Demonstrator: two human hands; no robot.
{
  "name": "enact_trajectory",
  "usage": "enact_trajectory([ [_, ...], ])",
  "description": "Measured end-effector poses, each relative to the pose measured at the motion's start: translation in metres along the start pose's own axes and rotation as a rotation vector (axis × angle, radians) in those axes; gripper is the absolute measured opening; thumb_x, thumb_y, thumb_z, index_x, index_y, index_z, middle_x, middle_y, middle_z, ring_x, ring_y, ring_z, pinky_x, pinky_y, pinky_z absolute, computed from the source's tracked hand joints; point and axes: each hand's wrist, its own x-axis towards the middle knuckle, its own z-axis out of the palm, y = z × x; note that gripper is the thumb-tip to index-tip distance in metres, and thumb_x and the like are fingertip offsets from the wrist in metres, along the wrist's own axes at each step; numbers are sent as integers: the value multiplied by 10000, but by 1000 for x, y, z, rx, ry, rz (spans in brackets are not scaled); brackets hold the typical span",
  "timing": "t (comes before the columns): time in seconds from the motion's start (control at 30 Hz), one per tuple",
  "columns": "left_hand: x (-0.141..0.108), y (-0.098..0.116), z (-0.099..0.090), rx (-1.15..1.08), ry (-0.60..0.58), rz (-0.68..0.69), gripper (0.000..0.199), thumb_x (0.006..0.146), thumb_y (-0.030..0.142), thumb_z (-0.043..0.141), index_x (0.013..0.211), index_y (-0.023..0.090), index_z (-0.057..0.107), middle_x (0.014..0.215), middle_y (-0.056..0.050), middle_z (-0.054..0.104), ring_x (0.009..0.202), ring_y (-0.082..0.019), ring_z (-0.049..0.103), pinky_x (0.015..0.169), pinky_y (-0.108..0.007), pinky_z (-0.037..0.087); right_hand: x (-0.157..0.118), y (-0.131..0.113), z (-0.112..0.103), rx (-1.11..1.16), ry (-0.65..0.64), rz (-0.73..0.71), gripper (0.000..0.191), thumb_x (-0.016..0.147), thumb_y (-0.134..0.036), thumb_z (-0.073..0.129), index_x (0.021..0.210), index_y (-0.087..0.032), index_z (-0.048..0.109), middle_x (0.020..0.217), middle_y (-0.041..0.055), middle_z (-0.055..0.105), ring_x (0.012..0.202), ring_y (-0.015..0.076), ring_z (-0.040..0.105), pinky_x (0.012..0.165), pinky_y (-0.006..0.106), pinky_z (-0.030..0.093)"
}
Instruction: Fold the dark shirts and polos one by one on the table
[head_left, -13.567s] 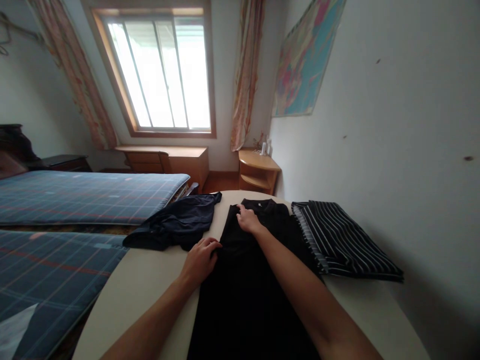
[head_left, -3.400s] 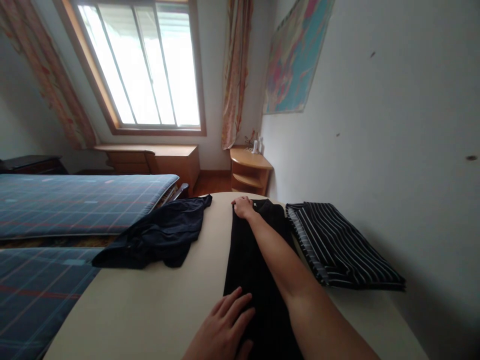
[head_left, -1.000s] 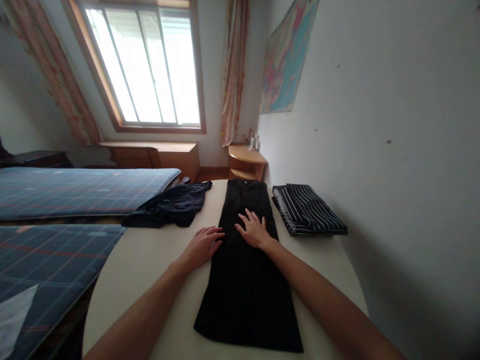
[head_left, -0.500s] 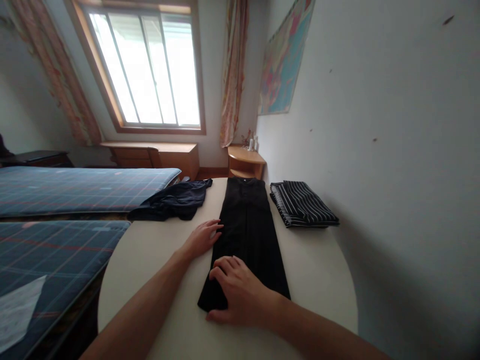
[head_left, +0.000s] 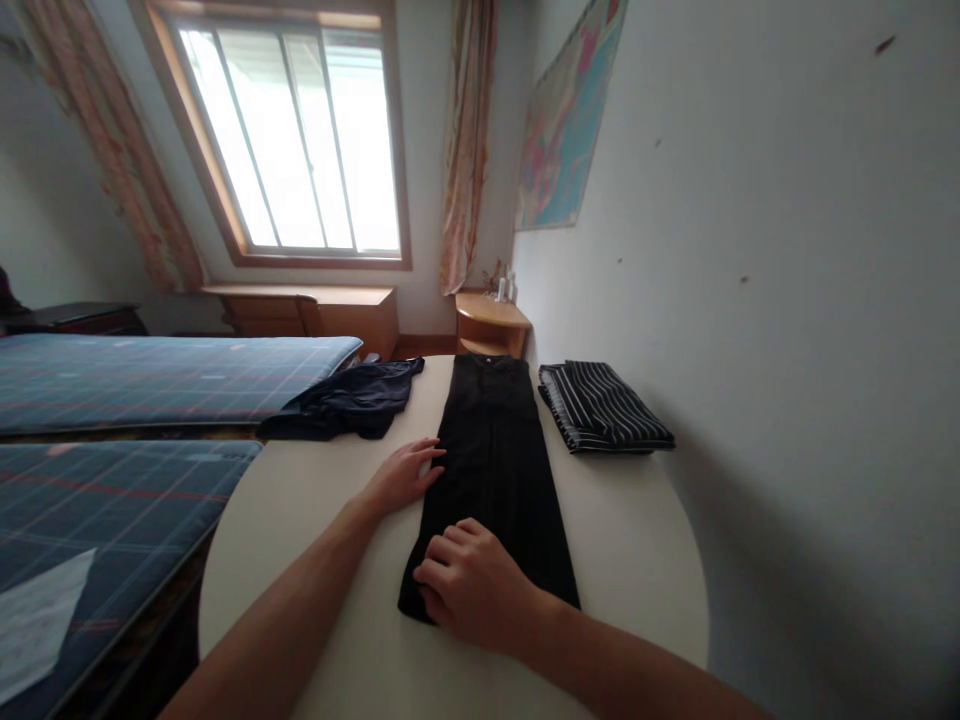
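Black trousers lie lengthwise on the round cream table, the waistband at the far end and the hems close to me. My left hand rests at their left edge, its fingers stretched out onto the cloth. Over the near left corner of the legs, my right hand has its fingers curled in on the black cloth. The thumb is partly hidden beneath that hand, and my right forearm covers part of the near hem.
A striped folded garment sits at the table's far right, beside the wall. A dark navy garment hangs past the far left edge towards the plaid mattresses. A white paper lies on the nearer mattress.
My right hand's spread fingers and thumb have drawn together on the near left corner of the trousers. The hem there has shifted slightly. My left hand has stayed in place.
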Motion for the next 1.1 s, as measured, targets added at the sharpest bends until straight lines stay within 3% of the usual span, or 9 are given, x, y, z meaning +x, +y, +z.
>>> enact_trajectory([
  [0.13,-1,-1,-3,23,-32,-13,373,928,347,536,1256,229,671,1400,-79,585,1308,-260,530,1142,-423,392,-6,2,-3,50,-39,-110,146,898,-291,573,878,-198,684,850,25,699,782,167,616,788,326,417],
  [0.3,-6,1,-9,39,-37,17,368,939,302,522,1274,224,653,1393,-87,587,1311,-269,519,1138,-454,389,-14,24,-13,380,-112,-214,216,873,-270,607,1046,-218,725,936,10,730,785,123,650,772,235,457],
  [0.4,-8,16,-15,22,-54,89,351,926,273,549,1260,257,654,1393,-66,584,1302,-260,517,1128,-449,397,-21,47,-28,490,-101,-98,247,809,-137,577,979,-206,742,928,7,723,772,108,649,755,203,472],
  [0.53,-11,54,-24,-31,-166,230,305,921,249,557,1200,278,676,1312,-51,623,1200,-222,578,1059,-384,452,-33,78,-44,446,-77,80,270,758,-91,574,908,-227,752,900,8,716,844,150,647,811,252,480],
  [0.67,-21,95,-31,-88,-320,390,272,873,282,623,1136,269,692,1096,-36,685,997,-189,641,914,-313,507,-40,104,-44,466,-54,192,259,739,-61,552,852,-203,737,857,7,706,793,146,636,774,251,476],
  [0.77,-34,118,-33,-107,-412,470,338,820,383,701,1144,286,690,1069,-26,685,943,-190,643,865,-309,504,-43,124,-37,488,9,333,259,765,-80,533,909,-182,722,849,14,704,751,141,626,716,243,469],
  [0.9,-44,135,-33,-60,-447,524,373,782,473,739,1115,311,698,1068,-15,681,938,-197,628,819,-318,487,-46,142,-28,534,28,447,261,817,-129,524,997,-172,708,808,9,695,685,131,601,658,238,448],
  [1.1,-47,146,-35,91,-455,538,299,767,283,702,1065,291,681,996,-7,674,895,-197,616,752,-317,468,-47,145,-23,591,44,458,276,823,-130,524,1033,-169,699,819,7,696,695,123,599,655,231,442],
])
